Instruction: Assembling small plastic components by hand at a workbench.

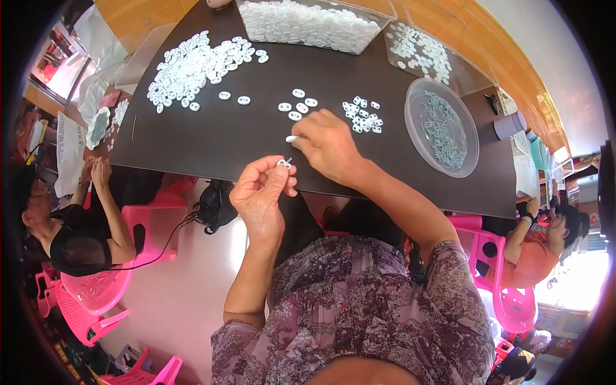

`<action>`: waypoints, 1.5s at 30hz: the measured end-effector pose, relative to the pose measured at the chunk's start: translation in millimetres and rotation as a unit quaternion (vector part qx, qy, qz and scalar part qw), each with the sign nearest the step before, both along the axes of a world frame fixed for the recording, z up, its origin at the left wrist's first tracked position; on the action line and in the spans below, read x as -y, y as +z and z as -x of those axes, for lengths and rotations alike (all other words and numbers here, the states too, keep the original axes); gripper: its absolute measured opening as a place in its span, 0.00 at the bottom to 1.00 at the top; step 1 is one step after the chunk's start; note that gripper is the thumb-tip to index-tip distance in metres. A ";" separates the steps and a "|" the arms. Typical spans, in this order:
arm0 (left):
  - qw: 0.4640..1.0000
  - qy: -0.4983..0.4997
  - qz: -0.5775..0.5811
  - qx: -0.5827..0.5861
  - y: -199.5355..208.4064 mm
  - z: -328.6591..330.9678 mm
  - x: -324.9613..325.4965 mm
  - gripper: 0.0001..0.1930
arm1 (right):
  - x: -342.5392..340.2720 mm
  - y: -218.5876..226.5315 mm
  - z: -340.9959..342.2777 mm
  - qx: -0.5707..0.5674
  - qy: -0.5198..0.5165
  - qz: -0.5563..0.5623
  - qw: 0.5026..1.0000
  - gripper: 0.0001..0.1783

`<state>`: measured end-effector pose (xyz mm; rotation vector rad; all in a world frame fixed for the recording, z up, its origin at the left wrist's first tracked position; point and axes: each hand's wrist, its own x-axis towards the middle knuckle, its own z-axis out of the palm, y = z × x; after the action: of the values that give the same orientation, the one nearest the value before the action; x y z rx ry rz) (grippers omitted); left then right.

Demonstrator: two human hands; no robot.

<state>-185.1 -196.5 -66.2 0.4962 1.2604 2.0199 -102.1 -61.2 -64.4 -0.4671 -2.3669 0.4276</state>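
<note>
We see the left hand [262, 192] raised just off the near edge of the dark table [212, 138], its thumb and forefinger pinched together on a small white piece with a metal clip [283, 163], which sticks out above the fingertips. Just to the right, the right hand [327, 146] rests on the tabletop, its fingers closed on a white oval piece [292, 138] that pokes out to the left of the fingertips and lies on the table surface; the two held pieces are near each other but apart. Directly beyond the right hand lie a few loose white oval pieces [298, 104], and to their right a small cluster of finished pieces [363, 115] sits close to the knuckles. Farther right stands a round clear dish [475, 138] holding grey metal clips [441, 131]. Toward the far left of the table spreads a big heap of white ovals [192, 64], and at the far edge a clear rectangular tub [384, 14] is filled with the same white pieces, with a flat clear tray [462, 77] beside it carrying some more. A person in black [70, 240] sits on a pink chair [102, 289] at the left, and another in orange [532, 256] sits at the right.
</note>
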 end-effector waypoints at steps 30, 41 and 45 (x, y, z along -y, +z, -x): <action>0.998 -0.057 0.009 0.001 -0.7 -35.6 -11.3 0.09 | 16.3 23.2 -62.2 -0.117 0.026 0.633 0.765 0.13; 0.999 -0.044 0.020 -0.021 -2.6 -35.3 -10.8 0.08 | 20.8 17.0 -59.4 -0.111 0.046 0.597 0.793 0.11; 0.999 -0.031 0.027 -0.029 -3.2 -36.1 -10.1 0.07 | 23.2 15.0 -57.8 -0.101 0.044 0.569 0.815 0.10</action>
<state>-149.0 -186.4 -69.4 0.5657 1.3136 1.9270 -44.3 -84.4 -49.4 -0.7651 -1.6818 1.8545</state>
